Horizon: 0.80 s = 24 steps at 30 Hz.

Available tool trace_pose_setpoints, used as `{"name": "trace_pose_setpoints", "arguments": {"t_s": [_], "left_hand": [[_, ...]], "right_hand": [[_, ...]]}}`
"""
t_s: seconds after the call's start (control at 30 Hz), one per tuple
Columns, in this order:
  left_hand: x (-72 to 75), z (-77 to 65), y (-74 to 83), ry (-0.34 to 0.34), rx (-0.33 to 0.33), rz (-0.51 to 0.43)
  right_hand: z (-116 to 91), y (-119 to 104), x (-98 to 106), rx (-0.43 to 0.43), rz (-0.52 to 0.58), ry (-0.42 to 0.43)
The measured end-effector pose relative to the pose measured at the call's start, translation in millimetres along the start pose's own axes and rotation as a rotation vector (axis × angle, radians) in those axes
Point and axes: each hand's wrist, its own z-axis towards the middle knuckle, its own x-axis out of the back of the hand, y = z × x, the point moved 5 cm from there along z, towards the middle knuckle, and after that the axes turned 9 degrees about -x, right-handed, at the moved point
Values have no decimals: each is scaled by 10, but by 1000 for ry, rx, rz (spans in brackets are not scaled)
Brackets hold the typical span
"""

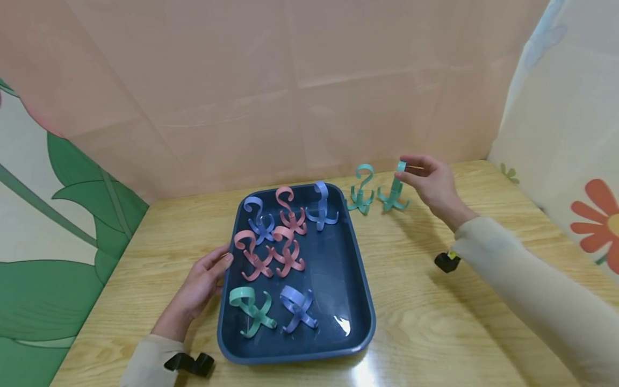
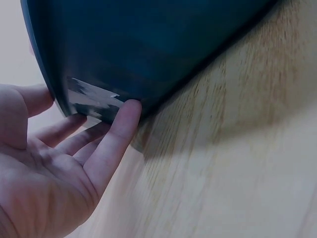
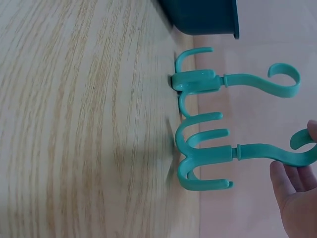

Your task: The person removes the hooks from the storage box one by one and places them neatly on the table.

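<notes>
**Right hand (image 1: 432, 185) pinching a green hook (image 1: 396, 188) beside the tray (image 1: 338, 290)**

The right hand is holding the green hook by its top curl between thumb and fingers, right of the frame's centre; whether the pronged base is touching the tabletop (image 1: 416, 322), I cannot tell. The left hand (image 1: 203, 282) is gripping the tray's left wall, thumb at the rim, fingers outside. Handling the hook well is probably calling for a light pinch and an upright stem, since its prongs are sitting close to a second green hook (image 1: 360, 200) on its left; a steady left hand should be stopping the tray from sliding. Inside the tray, pink hooks (image 1: 258, 263), blue hooks (image 1: 299, 310) and a third green hook (image 1: 258, 312) are lying.
</notes>
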Motion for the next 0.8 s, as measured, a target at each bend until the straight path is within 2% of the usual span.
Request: {"name": "trace_pose_setpoints", "arguments": {"t_s": [0.8], "left_hand": [[6,18,-39,9,5,13]], "right_hand": [[25,67,34,-47,-33,-19]]}}
